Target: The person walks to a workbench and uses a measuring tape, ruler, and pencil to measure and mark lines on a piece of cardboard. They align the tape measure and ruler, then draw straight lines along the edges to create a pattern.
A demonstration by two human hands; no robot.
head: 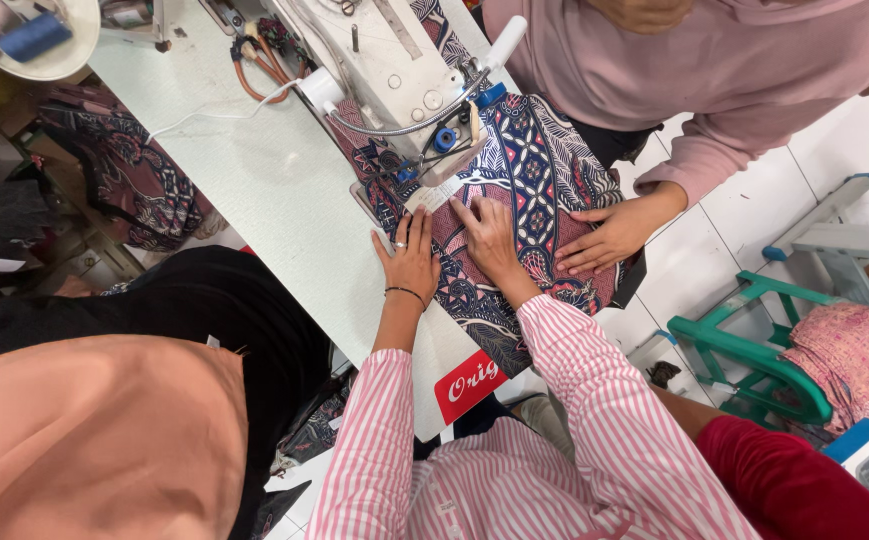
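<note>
**Two hands flat on patterned cloth at the sewing machine: risks and clearances**

Head view.
- Left hand point(409, 255): fingers spread, palm down, pressing the near-left edge of the batik cloth point(539, 175); holds nothing.
- Right hand point(487, 235): flat on the cloth, fingertips just beside the presser-foot area of the white sewing machine point(394, 70).
- Another person's hand point(609, 235): resting on the cloth's right side.

Risk, as judged: right fingertips sit closest to the needle zone; three hands pulling unevenly could skew or bunch the fabric.

Edges and room: cloth overhangs the white table point(254, 180) edge to the right. Open tabletop lies left; a green stool point(754, 355) crowds the right.
</note>
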